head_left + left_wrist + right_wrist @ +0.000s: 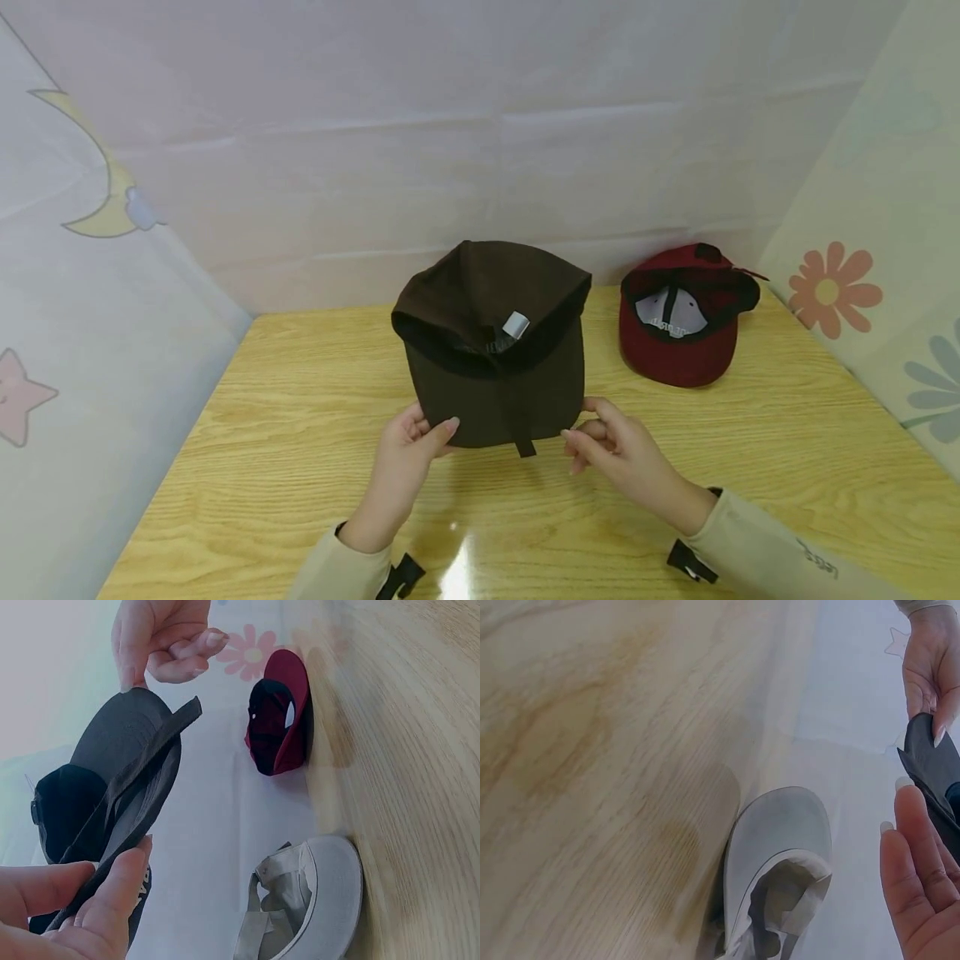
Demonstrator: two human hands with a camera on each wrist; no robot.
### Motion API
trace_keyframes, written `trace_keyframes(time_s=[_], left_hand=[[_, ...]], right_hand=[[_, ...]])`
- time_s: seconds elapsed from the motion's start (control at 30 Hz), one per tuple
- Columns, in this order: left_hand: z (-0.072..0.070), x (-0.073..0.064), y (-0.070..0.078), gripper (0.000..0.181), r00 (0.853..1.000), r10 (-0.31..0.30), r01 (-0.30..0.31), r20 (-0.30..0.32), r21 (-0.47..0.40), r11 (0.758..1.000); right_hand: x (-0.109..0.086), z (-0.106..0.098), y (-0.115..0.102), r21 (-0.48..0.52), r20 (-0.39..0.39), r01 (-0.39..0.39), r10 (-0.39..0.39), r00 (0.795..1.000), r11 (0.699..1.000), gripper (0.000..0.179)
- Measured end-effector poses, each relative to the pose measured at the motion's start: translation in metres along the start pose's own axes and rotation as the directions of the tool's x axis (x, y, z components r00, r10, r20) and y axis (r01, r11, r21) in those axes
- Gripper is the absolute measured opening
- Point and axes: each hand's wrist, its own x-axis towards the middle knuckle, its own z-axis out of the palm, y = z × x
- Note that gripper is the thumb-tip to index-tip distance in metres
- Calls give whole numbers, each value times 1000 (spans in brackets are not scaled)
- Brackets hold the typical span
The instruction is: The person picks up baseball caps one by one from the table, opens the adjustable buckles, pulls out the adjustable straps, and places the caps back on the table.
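Note:
Both hands hold a dark brown cap (pixel 495 400) up over the table, with its brim toward me and its opening facing up. My left hand (pixel 401 462) pinches the brim's left corner, thumb on top. At the right corner, my right hand (pixel 618 446) has its thumb tip and index finger on the brim's edge. A loose dark strap (pixel 154 746) hangs across the brim past its front edge. Inside the cap shows a small white tag (pixel 516 325). A grey cap (pixel 780 821) stands on the table in both wrist views; the brown cap hides it in the head view.
A dark red cap (pixel 678 362) lies at the back right of the wooden table (pixel 300 400), its opening toward me. White cloth (pixel 360 167) rises behind the table, with patterned side panels at left and right.

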Motion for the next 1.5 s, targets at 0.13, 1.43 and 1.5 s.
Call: trace_keyframes(time_s=[0.13, 1.43, 1.5], left_hand=[[-6, -2, -1, 25, 1000, 6, -6, -18, 2, 1000], [-46, -10, -19, 25, 969, -66, 79, -236, 44, 996], [-48, -9, -20, 26, 966, -74, 90, -249, 52, 995]], right_hand=[[-2, -2, 1, -2, 5, -10, 10, 1000, 1000, 27], [-6, -3, 7, 58, 23, 34, -36, 999, 998, 28], [-6, -3, 7, 59, 23, 35, -36, 999, 998, 28]])
